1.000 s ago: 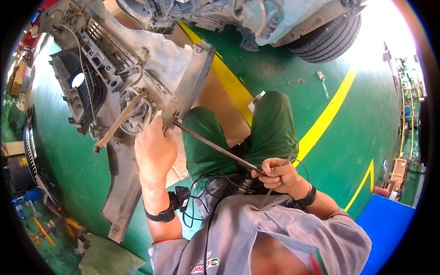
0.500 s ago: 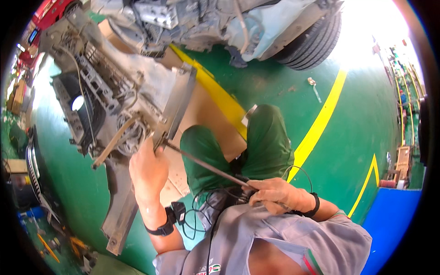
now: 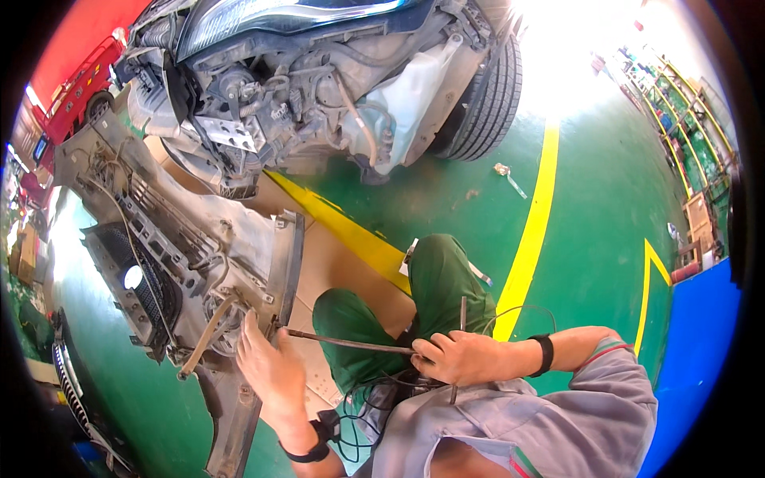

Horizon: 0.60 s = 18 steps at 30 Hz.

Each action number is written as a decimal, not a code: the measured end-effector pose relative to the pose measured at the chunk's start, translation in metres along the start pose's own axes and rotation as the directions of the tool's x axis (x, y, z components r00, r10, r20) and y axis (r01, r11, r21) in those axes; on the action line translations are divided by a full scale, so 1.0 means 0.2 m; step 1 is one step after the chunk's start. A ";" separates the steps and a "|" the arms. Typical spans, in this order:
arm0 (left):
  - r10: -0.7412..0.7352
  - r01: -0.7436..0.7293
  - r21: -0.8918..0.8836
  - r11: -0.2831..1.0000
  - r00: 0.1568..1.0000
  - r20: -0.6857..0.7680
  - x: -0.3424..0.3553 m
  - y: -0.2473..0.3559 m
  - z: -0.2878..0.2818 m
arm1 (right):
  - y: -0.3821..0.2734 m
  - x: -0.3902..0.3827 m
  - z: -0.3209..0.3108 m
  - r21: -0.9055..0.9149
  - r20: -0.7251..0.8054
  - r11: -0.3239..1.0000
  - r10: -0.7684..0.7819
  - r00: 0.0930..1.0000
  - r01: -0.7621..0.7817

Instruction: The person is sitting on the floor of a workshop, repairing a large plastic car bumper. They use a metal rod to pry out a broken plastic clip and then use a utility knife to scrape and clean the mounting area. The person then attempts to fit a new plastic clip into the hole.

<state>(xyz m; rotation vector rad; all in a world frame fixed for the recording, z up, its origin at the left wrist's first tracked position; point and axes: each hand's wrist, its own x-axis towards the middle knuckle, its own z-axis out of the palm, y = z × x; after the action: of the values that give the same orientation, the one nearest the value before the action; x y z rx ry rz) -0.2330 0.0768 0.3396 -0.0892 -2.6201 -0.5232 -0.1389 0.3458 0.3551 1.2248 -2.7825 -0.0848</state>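
- Your T-handled tool runs across your left thigh, its tip at the near edge of the grey bumper.
- Your right hand is wrapped round the tool where the crossbar meets the shaft.
- Your left hand has its fingers extended beside the tip; you cannot tell whether they touch the bumper.
- The bumper lies over the left side of the cardboard, on the green floor.
- Beyond stands the stripped car front.
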 end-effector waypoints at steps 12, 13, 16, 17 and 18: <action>-0.120 0.747 -0.661 0.071 0.664 0.738 -0.35 0.18 0.24 | 0.02 -0.06 0.04 0.014 -0.033 1.000 0.029 0.999 -0.028; -0.102 0.752 -0.647 -0.122 0.639 0.762 -0.31 0.19 0.23 | 0.03 -0.06 0.05 0.017 -0.044 0.999 0.031 0.999 -0.031; -0.068 0.753 -0.631 -0.185 0.631 0.773 -0.31 0.20 0.28 | 0.08 -0.07 -0.01 0.098 -0.011 0.994 0.038 0.999 -0.037; -0.062 0.737 -0.643 -0.207 0.647 0.760 -0.31 0.21 0.29 | 0.09 -0.08 0.00 0.094 -0.018 0.995 0.030 0.999 -0.028; -0.068 0.734 -0.644 -0.215 0.646 0.760 -0.30 0.22 0.29 | 0.10 -0.09 0.01 0.111 -0.019 0.993 0.039 0.999 -0.037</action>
<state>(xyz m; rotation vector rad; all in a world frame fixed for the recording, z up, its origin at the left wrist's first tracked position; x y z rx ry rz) -0.1977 0.1418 0.2796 0.3708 -1.7320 -3.0263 -0.1418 0.3720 0.3533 1.1877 -2.8252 0.0867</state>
